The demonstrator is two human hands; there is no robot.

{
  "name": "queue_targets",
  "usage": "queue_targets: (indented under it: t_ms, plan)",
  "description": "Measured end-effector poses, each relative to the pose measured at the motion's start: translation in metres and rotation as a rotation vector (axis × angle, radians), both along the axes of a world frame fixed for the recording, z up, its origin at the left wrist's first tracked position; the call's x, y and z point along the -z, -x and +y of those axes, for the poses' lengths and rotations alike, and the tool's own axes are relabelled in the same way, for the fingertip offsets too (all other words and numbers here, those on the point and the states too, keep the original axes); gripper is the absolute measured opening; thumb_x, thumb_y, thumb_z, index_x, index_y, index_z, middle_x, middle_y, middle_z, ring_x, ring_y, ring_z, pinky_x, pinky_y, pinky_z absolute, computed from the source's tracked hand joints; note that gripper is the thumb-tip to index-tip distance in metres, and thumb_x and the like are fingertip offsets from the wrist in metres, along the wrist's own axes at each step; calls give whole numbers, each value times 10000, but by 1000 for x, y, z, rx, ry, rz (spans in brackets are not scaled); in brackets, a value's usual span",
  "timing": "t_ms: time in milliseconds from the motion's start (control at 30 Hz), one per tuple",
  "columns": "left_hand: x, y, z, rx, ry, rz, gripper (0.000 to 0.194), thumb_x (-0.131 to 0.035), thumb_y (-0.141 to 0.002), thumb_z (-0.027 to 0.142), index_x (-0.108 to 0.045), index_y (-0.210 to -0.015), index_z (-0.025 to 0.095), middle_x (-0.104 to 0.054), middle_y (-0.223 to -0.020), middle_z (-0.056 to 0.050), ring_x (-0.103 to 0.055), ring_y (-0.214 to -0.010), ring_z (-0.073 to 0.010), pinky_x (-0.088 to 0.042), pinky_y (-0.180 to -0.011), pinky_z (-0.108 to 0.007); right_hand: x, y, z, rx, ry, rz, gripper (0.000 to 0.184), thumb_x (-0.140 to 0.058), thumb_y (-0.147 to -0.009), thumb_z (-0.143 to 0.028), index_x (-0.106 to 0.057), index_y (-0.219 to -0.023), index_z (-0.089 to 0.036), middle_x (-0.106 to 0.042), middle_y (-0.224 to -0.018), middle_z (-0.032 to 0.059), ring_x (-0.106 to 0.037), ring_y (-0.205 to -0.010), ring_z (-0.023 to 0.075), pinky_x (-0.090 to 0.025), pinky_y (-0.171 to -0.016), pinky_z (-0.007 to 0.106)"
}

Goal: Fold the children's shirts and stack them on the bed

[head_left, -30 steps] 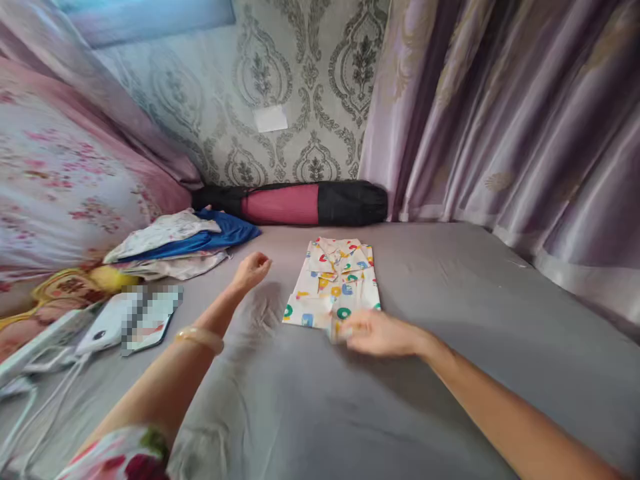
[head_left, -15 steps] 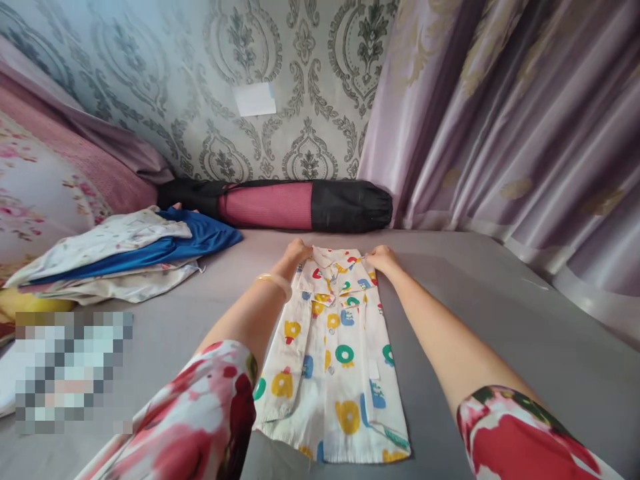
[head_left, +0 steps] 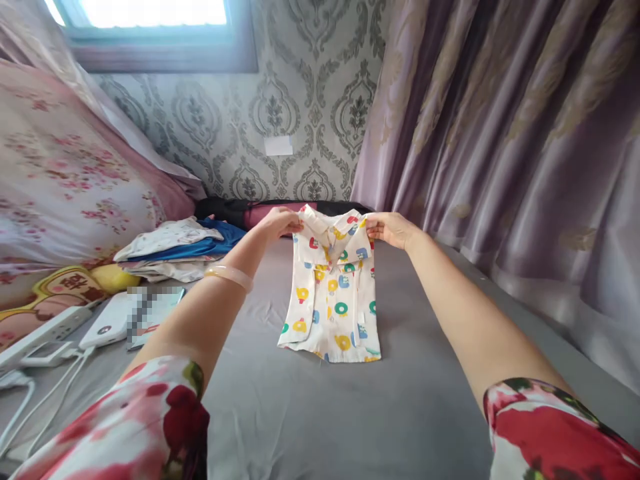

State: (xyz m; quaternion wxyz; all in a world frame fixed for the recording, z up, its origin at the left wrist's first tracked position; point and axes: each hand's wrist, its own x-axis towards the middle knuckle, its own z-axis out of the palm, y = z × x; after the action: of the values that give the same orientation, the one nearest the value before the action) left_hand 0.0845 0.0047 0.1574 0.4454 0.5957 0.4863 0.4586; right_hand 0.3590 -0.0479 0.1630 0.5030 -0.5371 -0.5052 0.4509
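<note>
A small white collared shirt (head_left: 323, 300) with colourful letter-like prints is held up by its shoulders in front of me. Its sleeves are folded over the front, and its hem rests on or close to the grey sheet. My left hand (head_left: 283, 223) pinches the shoulder beside the collar on the left. On the other side, my right hand (head_left: 393, 229) grips the opposite shoulder, thumb above and fingers curled. A pale bangle (head_left: 230, 275) circles my left wrist.
Folded clothes (head_left: 175, 243) are piled at the left. Nearer lie a yellow cushion (head_left: 75, 287), a power strip (head_left: 45, 337) with cables and a white device (head_left: 107, 320). A black-and-pink roll (head_left: 270, 212) lies along the patterned wall; purple curtains (head_left: 490, 133) hang at the right.
Both hands have raised the shirt's collar end off the sheet, tilting the shirt up. The camera view has also tipped upward, bringing a window and the items at the left into sight.
</note>
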Motion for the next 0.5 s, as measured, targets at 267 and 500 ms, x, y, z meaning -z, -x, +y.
queue_targets:
  t_ms: [267, 500]
  plan:
    - [-122, 39, -72, -70, -579, -112, 55, -634, -605, 183, -636, -651, 152, -570, -574, 12, -543, -540, -95, -475, -572, -206, -114, 23, -65, 181, -592, -220, 63, -673, -713, -195, -614, -695, -178, -627, -576, -24, -579, -520, 106, -462, -507, 196]
    - [-119, 58, -76, -170, -480, 190, 160, -647, -554, 162, -721, -696, 153, -600, -525, 9, -588, -589, -159, -496, -631, -262, -125, 20, -68, 255, -623, -877, 150, -629, -713, -190, -741, -811, -170, -712, -715, 19, -653, -696, 173, -506, -667, 254]
